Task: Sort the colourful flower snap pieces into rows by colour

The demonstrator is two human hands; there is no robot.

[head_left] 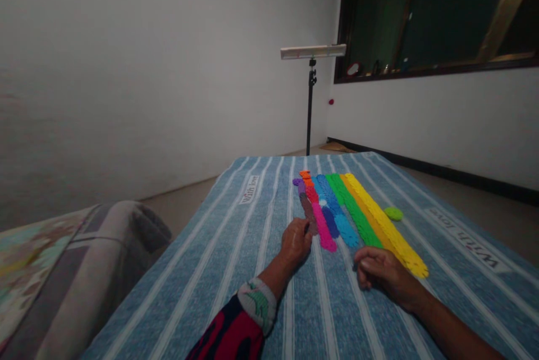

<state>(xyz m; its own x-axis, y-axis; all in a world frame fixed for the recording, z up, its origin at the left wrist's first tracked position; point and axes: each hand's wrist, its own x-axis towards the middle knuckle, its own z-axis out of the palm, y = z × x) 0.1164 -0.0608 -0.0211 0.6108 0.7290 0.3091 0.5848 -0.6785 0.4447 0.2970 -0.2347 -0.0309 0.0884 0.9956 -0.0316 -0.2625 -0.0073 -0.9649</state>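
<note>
While the dark-blue patch served as my clock centre, with 12 pointing away from me, I noted the coloured pieces laid out in strips on the striped surface. The brown strip lay at 9 to 10 o'clock, its near end at my left fingers. These were drawn together and bent there; I could not make out whether they pinched a piece. The pink strip ran just beside it, on the 3 o'clock side.

My right fingers were at 4 o'clock, curled inward near the close end of the green strip; I could not tell whether anything was inside the curl. The yellow strip lay at 3 o'clock, with the lime-green patch apart from it, farther out.

Handling estimate: pieces looked small, flat and scalloped at the edge, so I judged them very light, slightly flexible and hard to damage, but easily nudged out of line. Best hold, in my judgement: one exposed rim between thumb and forefinger tips, at a strip's near end, lifted without dragging its neighbours.
</note>
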